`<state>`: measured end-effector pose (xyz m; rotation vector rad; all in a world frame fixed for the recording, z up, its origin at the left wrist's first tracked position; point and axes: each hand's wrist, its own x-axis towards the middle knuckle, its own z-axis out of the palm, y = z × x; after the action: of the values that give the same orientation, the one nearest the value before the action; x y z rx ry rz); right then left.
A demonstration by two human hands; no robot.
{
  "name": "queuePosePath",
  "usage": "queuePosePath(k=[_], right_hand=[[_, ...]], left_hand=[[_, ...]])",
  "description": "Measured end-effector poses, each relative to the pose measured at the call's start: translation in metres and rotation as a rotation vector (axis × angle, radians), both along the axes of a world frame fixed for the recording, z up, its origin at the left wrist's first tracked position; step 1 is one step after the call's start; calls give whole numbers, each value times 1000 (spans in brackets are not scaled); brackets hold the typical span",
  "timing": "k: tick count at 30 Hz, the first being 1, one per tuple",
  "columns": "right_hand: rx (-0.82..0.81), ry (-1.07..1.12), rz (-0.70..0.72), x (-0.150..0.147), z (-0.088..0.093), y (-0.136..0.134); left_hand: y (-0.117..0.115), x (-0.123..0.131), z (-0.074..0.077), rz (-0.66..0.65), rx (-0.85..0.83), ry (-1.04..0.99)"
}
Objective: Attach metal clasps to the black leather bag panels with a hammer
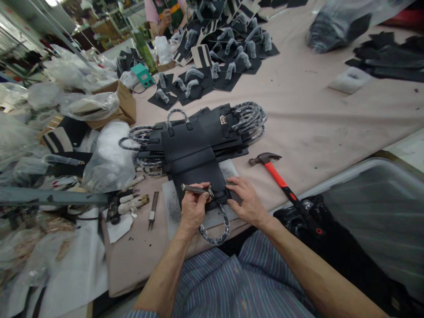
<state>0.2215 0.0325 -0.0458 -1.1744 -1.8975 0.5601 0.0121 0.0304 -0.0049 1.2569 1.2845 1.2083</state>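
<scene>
My left hand [193,211] is closed around a metal punch [192,189], whose working end sits over a black bag panel [198,174]. A small metal fitting seems to be at the fingertips, too small to make out. My right hand [247,201] rests on the panel's right edge with the fingers spread. Toward my lap loops the panel's plastic-wrapped handle [217,241]. Beneath the panel lies a speckled white board [172,212]. A claw hammer [276,174] with a red and black grip lies right of my right hand.
Beyond my hands is a stack of black bag panels [228,143] with wrapped handles. Left lies a pronged tool [153,210] near a plastic bag [111,154]. More handled pieces [212,75] cover the far table, where a person [167,17] is. A grey bin [374,203] stands right.
</scene>
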Motion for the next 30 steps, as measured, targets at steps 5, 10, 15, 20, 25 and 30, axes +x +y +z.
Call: queuePosePath(k=[5,10,15,20,25,30], right_hand=[[-16,9,-21,0,3,0],[-17,-14,0,2,2,0],[-30,-9,3,2,3,1],[-39,-7,-2,2,4,1],[-40,-2,-6,3,4,1],[-45,-3,-9,3,4,2]], left_hand=[[0,-1,-1,-18,2,50],[3,-2,-2,-46,21,80],[7,3,-1,-60,48,30],[9,5,0,-74,42,21],[10,5,2,-96,38,45],[10,6,1,-98,23,72]])
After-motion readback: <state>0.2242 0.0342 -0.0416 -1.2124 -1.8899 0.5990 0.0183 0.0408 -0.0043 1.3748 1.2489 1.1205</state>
